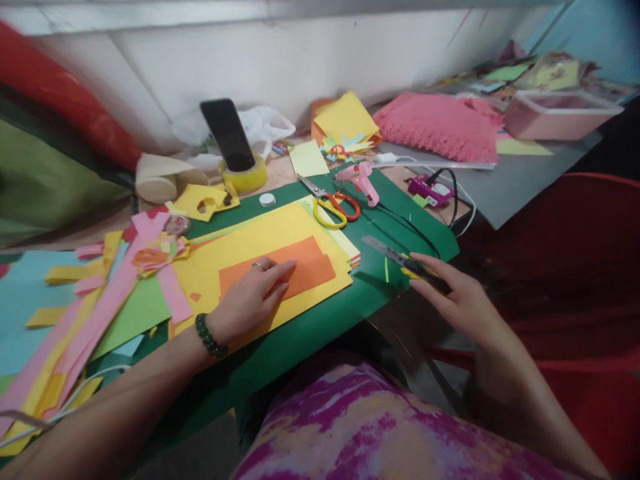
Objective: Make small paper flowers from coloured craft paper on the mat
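My left hand (257, 293) lies on an orange piece of paper (313, 267), fingers stretched out and pressing lightly on it. Beneath that is a stack of larger yellow paper (280, 230) on a green mat (380, 280). Off the mat's right front edge, my right hand (453, 290) grips a utility knife (400, 259), its blade out and pointing left over the mat. Scissors (333, 205) with red and yellow handles rest at the stack's far right corner. Beyond them sits a pink glue gun (361, 181) with a black cord.
Paper strips and a paper flower (157, 255) cover the left side. At the back a phone (227, 133) leans upright by a yellow tape roll (246, 173). A purple power socket (431, 191), pink cloth (437, 127) and pink box (557, 117) are right. A red chair (575, 267) stands nearby.
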